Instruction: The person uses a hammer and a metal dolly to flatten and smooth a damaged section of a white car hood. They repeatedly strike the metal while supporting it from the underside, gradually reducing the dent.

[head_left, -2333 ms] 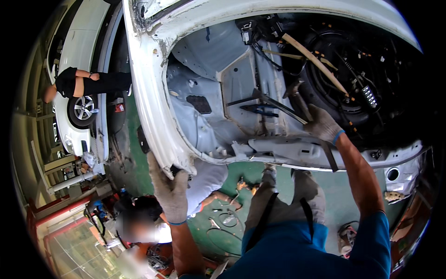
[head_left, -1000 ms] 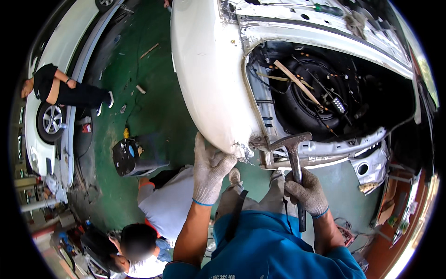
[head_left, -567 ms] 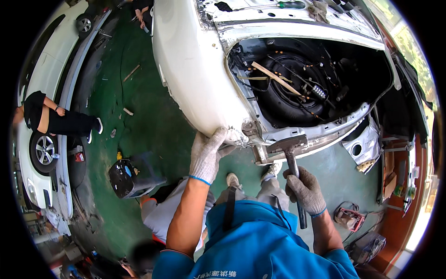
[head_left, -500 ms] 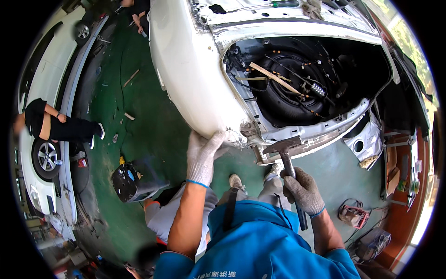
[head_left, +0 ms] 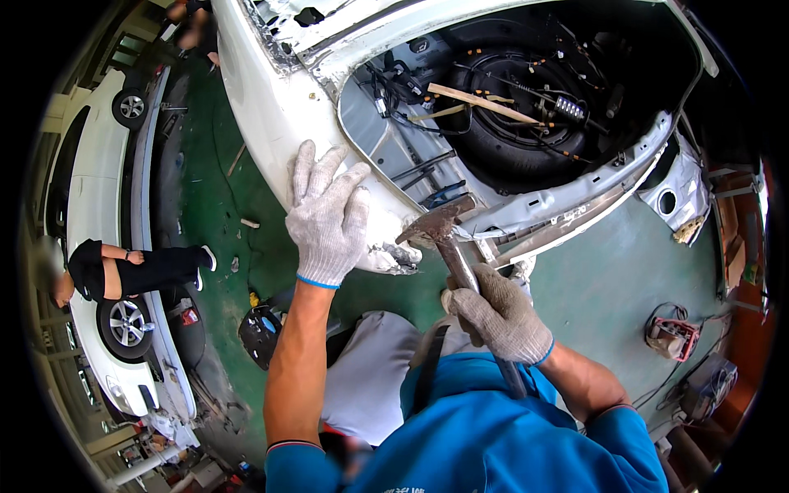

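Green workshop floor, paler and shinier toward right, darker and grimy toward left; wooden stick and small pale scrap lying there. Parked white car along left side, long blue-grey rail running beside it. Beige wall structure behind, mixed clutter toward lower left. At right, red-framed device on floor, grey box-shaped machine near it, reddish-brown panel by edge

A blue short-sleeved shirt is worn with pale, blue-edged knit gloves.
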Demonstrator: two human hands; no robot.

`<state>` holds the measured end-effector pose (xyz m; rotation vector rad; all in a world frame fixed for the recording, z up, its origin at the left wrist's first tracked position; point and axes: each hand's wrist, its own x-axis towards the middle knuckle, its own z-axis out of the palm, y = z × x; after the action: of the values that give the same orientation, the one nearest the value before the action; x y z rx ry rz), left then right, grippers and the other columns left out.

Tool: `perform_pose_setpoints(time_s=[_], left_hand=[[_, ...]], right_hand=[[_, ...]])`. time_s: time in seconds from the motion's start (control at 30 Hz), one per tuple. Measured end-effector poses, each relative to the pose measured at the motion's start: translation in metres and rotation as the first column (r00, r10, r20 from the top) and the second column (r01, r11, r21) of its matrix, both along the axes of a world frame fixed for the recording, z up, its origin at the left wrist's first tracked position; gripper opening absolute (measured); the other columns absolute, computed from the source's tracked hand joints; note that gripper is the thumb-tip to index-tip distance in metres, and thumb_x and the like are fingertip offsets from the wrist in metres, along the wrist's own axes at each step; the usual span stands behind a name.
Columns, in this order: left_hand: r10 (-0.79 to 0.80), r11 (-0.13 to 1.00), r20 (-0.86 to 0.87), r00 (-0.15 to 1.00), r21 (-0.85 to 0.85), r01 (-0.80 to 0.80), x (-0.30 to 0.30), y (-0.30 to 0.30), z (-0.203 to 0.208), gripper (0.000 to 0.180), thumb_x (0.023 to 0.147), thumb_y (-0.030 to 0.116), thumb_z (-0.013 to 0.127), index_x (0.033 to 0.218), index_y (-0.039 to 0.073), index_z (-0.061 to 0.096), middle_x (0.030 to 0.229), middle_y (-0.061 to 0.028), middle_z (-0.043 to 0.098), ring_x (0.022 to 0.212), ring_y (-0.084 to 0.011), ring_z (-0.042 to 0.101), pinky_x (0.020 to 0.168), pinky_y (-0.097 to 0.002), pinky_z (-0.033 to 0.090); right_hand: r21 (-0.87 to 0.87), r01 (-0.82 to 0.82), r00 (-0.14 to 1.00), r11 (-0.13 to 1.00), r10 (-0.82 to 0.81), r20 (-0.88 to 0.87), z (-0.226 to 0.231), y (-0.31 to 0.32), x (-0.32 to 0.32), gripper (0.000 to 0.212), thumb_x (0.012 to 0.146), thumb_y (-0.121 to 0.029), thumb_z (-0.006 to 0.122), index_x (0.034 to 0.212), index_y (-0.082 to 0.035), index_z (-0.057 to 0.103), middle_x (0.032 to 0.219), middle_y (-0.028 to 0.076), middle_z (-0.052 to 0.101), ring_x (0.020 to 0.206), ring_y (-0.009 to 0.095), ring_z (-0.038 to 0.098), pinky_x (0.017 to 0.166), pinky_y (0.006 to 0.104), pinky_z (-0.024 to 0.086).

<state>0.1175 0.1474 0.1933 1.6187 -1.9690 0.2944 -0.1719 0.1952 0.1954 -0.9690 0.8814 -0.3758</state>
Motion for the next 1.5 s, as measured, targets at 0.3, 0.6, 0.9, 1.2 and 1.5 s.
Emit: perform_pose_setpoints(time_s=[0.3,0.6,0.9,1.2,1.5], left_hand=[[0.007,0.999,-0.042,0.999,0.043,-0.006,-0.003,-0.004,-0.003,0.027,0.087,0.012,0.064,0.108,0.005,0.08,0.127,-0.0162,0.071,0.139,-0.0477,0.049,0.121,-0.0575,0.034],[0.008,0.999,-0.019,1.0,0.054,-0.007,-0.002,-0.004,-0.002,0.028,0.088,0.013,0.063,0.109,0.005,0.08,0.126,-0.0155,0.071,0.14,-0.0476,0.049,0.122,-0.0594,0.032],[0.007,0.999,-0.021,1.0,0.05,-0.006,-0.004,-0.007,-0.003,0.028,0.09,0.015,0.062,0.11,0.007,0.08,0.126,-0.0139,0.07,0.14,-0.0475,0.048,0.122,-0.0595,0.032],[0.015,0.997,-0.006,1.0,0.075,-0.015,-0.005,-0.005,-0.001,0.028,0.088,0.009,0.063,0.11,0.004,0.079,0.13,-0.0169,0.07,0.143,-0.0473,0.047,0.119,-0.0524,0.038],[0.008,0.995,-0.017,1.0,0.095,-0.006,-0.003,-0.004,-0.002,0.028,0.088,0.009,0.063,0.111,0.003,0.079,0.13,-0.0173,0.07,0.144,-0.0477,0.046,0.119,-0.0544,0.037]], right_hand=[[-0.228,-0.103,0.994,0.968,0.093,-0.054,-0.029,-0.006,0.002,0.038,0.107,-0.04,0.061,0.119,-0.004,0.059,0.077,0.003,0.058,0.06,0.009,0.057,0.053,0.0261,0.046],[-0.316,-0.177,0.983,0.932,0.154,-0.097,-0.034,-0.004,0.003,0.035,0.107,-0.033,0.06,0.117,0.0,0.059,0.072,0.012,0.06,0.064,0.024,0.061,0.06,0.0362,0.05],[-0.176,-0.112,0.991,0.978,0.123,0.052,-0.039,0.006,0.004,0.044,0.108,-0.042,0.058,0.117,0.001,0.058,0.08,0.01,0.062,0.075,0.024,0.065,0.071,0.0407,0.054],[-0.263,-0.131,0.991,0.956,0.132,-0.015,-0.031,0.0,0.003,0.037,0.106,-0.035,0.061,0.115,0.0,0.06,0.08,0.013,0.062,0.074,0.028,0.062,0.073,0.0373,0.05],[-0.272,-0.076,0.997,0.959,0.07,-0.031,-0.027,-0.01,-0.01,0.037,0.106,-0.039,0.061,0.11,-0.002,0.063,0.085,0.014,0.06,0.078,0.029,0.062,0.082,0.0411,0.048]])
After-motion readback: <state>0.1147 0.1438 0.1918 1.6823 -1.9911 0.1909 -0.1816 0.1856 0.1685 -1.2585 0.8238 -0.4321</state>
